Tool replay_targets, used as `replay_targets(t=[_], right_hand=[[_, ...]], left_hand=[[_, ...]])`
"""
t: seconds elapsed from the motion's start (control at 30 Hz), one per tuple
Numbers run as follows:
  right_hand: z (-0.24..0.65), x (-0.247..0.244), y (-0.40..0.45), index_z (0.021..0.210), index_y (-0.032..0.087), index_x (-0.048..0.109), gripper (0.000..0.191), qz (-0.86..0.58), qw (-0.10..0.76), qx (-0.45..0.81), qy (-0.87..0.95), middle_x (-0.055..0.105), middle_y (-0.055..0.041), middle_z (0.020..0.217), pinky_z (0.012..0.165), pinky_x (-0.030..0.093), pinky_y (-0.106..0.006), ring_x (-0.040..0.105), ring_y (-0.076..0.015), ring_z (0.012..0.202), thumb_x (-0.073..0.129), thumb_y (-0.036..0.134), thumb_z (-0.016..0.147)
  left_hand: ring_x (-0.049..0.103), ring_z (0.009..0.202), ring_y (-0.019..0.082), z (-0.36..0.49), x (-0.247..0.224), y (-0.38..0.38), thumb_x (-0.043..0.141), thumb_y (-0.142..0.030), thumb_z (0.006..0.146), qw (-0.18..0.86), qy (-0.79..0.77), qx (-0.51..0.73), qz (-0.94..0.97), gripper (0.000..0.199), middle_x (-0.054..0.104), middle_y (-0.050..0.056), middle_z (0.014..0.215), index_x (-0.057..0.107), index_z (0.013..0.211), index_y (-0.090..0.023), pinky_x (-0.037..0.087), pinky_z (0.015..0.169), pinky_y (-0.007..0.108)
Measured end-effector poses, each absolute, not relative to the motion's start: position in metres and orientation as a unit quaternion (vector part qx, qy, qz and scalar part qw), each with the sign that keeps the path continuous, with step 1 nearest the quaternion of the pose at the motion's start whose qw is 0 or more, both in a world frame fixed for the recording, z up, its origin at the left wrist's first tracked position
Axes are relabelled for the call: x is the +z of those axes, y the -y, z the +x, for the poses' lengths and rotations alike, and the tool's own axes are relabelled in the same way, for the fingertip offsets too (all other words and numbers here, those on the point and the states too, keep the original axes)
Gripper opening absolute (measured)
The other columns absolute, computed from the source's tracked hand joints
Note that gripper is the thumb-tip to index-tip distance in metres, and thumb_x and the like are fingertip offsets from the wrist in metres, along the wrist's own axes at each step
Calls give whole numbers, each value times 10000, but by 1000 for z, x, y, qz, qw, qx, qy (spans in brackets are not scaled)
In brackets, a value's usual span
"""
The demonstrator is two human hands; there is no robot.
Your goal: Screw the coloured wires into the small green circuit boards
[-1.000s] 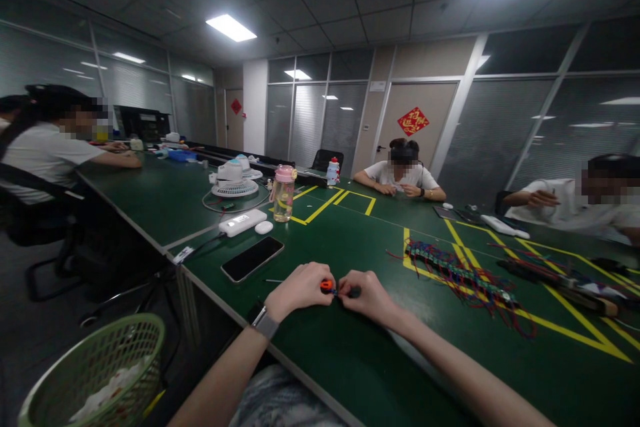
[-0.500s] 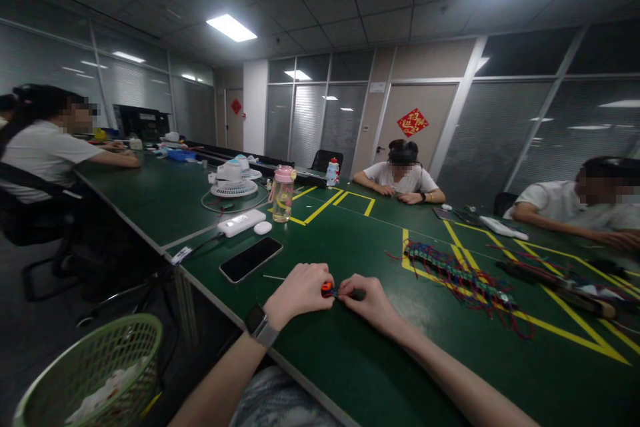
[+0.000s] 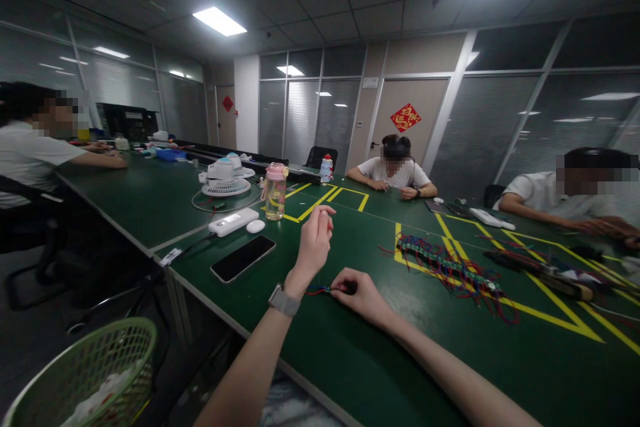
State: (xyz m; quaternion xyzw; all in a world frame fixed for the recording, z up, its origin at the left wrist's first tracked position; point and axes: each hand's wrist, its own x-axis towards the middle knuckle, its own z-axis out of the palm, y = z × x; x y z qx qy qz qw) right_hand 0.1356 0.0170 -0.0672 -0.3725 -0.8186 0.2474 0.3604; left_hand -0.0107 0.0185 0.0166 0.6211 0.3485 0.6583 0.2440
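Observation:
My right hand [image 3: 363, 295] rests low over the green table [image 3: 380, 360], thumb and fingers pinched on the end of a small circuit board with red and blue wires [image 3: 320, 291]. Part of the board is hidden by the fingertips. My left hand [image 3: 315, 237], with a watch [image 3: 285, 300] on its wrist, is raised above the table, beyond the wires. Its fingers are curled and held together; what they hold, if anything, is hidden. Left of that hand lies a black phone [image 3: 243, 258].
A long row of wired circuit boards [image 3: 447, 263] lies right, inside yellow tape lines. Left stand a pink-lidded bottle [image 3: 275, 193], a white power strip [image 3: 233, 221], a white case [image 3: 255, 227] and white fans [image 3: 225, 180]. A green basket [image 3: 135, 330] is below the edge. Several people sit around.
My left hand has lifted away from the board, up and forward. The orange-handled tool with a thin metal shaft it held is no longer visible. My right hand keeps its pinch; the view shifted slightly.

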Motion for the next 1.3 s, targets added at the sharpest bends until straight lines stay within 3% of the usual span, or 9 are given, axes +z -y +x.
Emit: replay_targets(t=[0.3, 0.93, 1.07, 1.2, 1.3], right_hand=[[137, -74, -23, 764, 128, 654, 78, -354, 364, 297, 809, 593, -3, 696, 604, 439, -231, 512, -116, 630, 637, 155, 693], [138, -76, -24, 761, 134, 628, 78, -363, 362, 316, 798, 573, 2, 697, 609, 437, -235, 512, -119, 642, 637, 152, 685], [138, -77, -25, 761, 131, 630, 79, -360, 362, 316, 800, 574, 0, 700, 609, 434, -237, 509, -121, 645, 637, 150, 685], [138, -78, -25, 742, 131, 627, 62, -364, 363, 319, 796, 563, 7, 679, 587, 417, -229, 495, -114, 628, 639, 146, 684], [137, -76, -24, 740, 131, 630, 66, -368, 362, 326, 792, 556, 12, 667, 578, 406, -226, 487, -111, 619, 645, 145, 677]], left_hand=[[389, 505, 69, 17, -7, -20, 289, -385, 950, 208, -337, 679, 619, 267, 443, -32, 686, 487, 946, -205, 352, 472, 177], [359, 483, 52, 15, -11, -23, 305, -394, 947, 258, -321, 670, 618, 243, 405, -41, 687, 467, 937, -213, 314, 434, 161], [437, 515, 51, 13, -4, -20, 355, -377, 932, 308, -279, 655, 631, 253, 476, -18, 745, 532, 963, -199, 389, 464, 165], [588, 649, 90, 7, 3, -22, 460, -350, 888, 389, -212, 622, 645, 273, 575, 38, 909, 576, 1065, -178, 522, 635, 244], [591, 627, 105, 3, 4, -24, 610, -367, 796, 340, -262, 630, 647, 294, 583, 28, 848, 625, 1015, -172, 516, 569, 232]])
